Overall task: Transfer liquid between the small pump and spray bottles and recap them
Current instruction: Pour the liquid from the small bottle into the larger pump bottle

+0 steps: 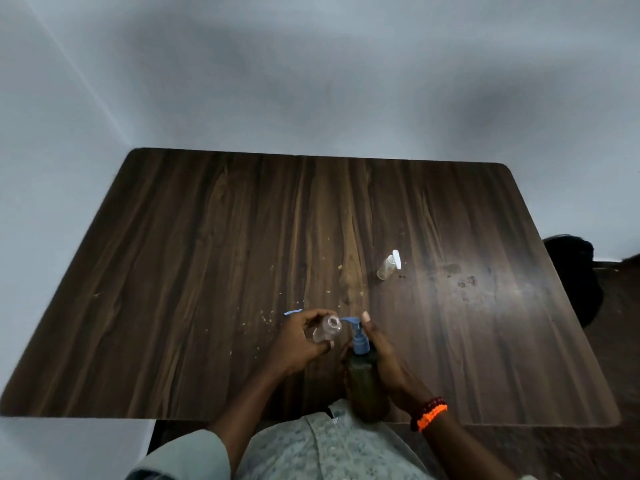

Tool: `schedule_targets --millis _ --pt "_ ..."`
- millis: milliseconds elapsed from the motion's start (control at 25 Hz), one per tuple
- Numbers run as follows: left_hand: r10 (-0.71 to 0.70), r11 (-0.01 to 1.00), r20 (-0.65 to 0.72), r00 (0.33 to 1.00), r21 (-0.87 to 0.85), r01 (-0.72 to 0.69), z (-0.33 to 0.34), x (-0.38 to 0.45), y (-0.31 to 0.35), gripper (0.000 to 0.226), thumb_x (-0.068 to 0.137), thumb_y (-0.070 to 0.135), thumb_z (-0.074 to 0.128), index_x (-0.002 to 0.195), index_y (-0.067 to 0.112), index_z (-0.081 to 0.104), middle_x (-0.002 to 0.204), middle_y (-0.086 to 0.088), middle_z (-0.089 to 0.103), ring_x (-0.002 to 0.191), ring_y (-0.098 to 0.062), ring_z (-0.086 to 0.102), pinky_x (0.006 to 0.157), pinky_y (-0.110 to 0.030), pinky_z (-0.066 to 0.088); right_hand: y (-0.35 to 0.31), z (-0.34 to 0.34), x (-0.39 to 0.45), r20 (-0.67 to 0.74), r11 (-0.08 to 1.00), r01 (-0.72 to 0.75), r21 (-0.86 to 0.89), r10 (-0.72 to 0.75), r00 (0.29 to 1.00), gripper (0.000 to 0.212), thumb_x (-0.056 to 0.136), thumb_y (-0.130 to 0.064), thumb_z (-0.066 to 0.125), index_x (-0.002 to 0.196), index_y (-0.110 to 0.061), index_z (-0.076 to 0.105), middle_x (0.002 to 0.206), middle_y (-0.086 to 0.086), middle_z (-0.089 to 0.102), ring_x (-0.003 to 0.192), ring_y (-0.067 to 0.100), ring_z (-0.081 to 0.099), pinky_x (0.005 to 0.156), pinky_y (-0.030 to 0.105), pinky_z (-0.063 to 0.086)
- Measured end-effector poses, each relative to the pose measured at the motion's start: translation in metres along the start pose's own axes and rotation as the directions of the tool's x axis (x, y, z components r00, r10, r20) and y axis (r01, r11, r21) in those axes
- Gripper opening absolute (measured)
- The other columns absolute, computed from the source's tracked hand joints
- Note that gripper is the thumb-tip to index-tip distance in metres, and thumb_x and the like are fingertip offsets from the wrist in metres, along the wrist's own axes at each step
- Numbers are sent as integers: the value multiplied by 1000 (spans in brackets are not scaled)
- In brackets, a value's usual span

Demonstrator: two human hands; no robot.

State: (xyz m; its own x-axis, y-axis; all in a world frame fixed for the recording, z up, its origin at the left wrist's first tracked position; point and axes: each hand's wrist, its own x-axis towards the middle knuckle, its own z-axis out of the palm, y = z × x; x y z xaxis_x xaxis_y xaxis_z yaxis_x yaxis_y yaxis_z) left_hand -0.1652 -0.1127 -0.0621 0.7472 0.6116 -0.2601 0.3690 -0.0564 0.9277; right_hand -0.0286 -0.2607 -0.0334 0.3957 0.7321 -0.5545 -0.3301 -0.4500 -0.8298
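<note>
Your left hand (300, 341) sits at about six o'clock on the dark wood counter (207, 271), fingers and thumb curled round a small clear bottle (327, 330). That bottle has no cap; its round open mouth tilts up toward you. Just to its right, at three o'clock from it, your right hand (382, 355) wraps the neck and shoulder of the pump bottle (363, 382), a taller bottle with dark greenish contents, its base down near the counter's near edge. Your right index finger is lifted straight, its tip beside the blue pump head (356, 336), and I can't tell whether it touches it. The blue nozzle points toward nine o'clock, right at the mouth of the clear bottle, the two almost meeting.

Beyond your left hand, at eleven o'clock from it, a thin blue piece (293, 312) lies flat on the counter; it's too small to name. Well apart, out at one o'clock, a second small clear bottle with a white cap (388, 266) lies on its side. Pale crumbs are scattered around the counter's middle. On your right wrist, orange and dark red beaded bands (429, 414).
</note>
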Motion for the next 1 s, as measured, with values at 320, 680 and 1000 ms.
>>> schedule_targets --millis 320,680,1000 --pt "35 998 -6 999 61 -34 -6 0 4 56 71 -5 82 117 26 76 115 13 76 111 6 68 93 -9 51 13 9 -1 -52 1000 12 -28 -13 999 69 84 -85 49 70 -24 79 73 1 76 73 21 69 82 44 52" --pt "86 994 -5 996 66 -86 -11 0 15 54 71 -10 76 114 21 78 109 8 77 102 7 69 85 -11 55 15 10 5 -130 990 36 -136 -53 990 85 70 -94 54 70 -11 76 71 11 74 69 23 69 75 41 53" --pt "88 993 37 995 76 -90 -8 2 16 54 73 -6 78 121 19 76 115 5 76 109 -4 71 89 -24 60 8 14 3 -211 961 24 -274 -84 974 77 84 -85 52 72 -11 72 68 3 74 56 2 66 55 16 49"
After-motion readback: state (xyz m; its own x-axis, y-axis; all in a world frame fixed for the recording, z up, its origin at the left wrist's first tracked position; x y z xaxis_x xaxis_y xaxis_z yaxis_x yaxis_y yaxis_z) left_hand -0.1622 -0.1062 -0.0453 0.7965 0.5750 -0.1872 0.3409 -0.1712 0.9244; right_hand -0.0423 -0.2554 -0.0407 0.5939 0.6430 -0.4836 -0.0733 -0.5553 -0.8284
